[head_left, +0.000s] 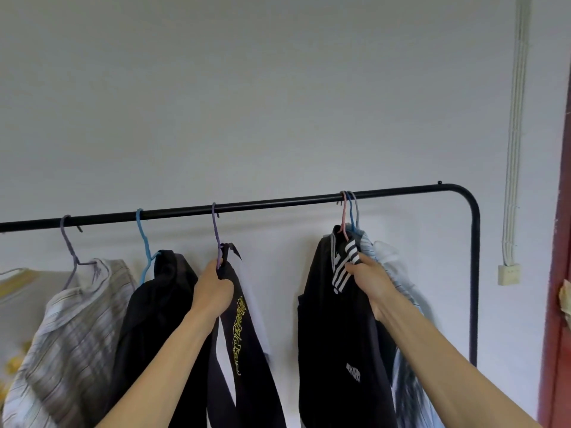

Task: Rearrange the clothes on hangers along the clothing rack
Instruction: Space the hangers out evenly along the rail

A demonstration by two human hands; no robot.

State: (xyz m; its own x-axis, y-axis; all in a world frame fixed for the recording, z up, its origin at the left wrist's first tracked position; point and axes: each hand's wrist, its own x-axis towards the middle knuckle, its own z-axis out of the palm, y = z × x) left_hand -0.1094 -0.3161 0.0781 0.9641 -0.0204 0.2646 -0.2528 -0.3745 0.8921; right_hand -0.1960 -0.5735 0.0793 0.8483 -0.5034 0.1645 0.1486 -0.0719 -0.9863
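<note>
A black clothing rack [278, 204] runs across the view and bends down at the right. My left hand [213, 288] grips the neck of a purple hanger [215, 230] carrying a black garment with yellow lettering [244, 344]. My right hand [369, 281] holds the striped collar of a black shirt [327, 335] on a pink hanger [344, 211], bunched with a blue hanger [350, 216], a grey one and light shirts [389, 261]. Further left hang a black garment [154, 310] on a light-blue hanger [142, 239] and a striped shirt [71, 329] on a purple hanger [68, 245].
A plain white wall is behind the rack. White cable conduits [514, 134] run down to a small box [508, 274] at the right. A dark red door frame [559, 273] stands at the right edge. A cream garment with yellow trim [15, 291] hangs at the far left.
</note>
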